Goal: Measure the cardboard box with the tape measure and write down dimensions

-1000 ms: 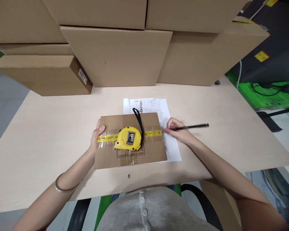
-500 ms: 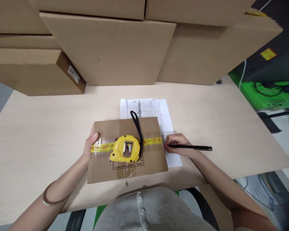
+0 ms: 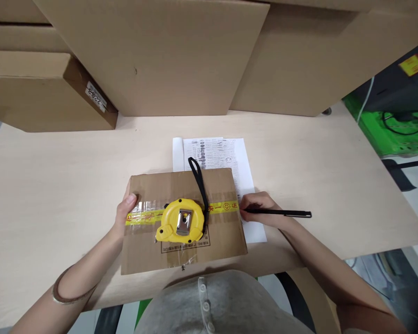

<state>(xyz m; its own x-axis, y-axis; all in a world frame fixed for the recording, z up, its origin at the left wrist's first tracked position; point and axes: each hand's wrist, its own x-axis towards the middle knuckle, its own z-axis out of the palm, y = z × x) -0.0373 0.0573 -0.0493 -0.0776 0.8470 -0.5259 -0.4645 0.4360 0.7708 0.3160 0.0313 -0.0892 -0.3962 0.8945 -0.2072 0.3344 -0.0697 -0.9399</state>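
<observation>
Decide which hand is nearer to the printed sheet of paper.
Right. The right hand rests on the paper, holding a pen; the left hand holds the box's left edge, away from it.

I saw the left hand (image 3: 124,213) draw the small box (image 3: 146,247), with the tape measure (image 3: 179,227) on it, toward six o'clock, baring more of the paper (image 3: 212,150). The right hand (image 3: 260,209) slid its pen (image 3: 282,213) down the sheet toward six too.

Packing/shipping workstation, likely a warehouse or stockroom. Evidence: plain cardboard cartons (image 3: 153,55) stacked along the back of a pale wooden surface (image 3: 55,176), one labelled carton (image 3: 38,93), a taped flat parcel (image 3: 181,218), tape measure (image 3: 180,227), printed sheet (image 3: 230,157).
</observation>
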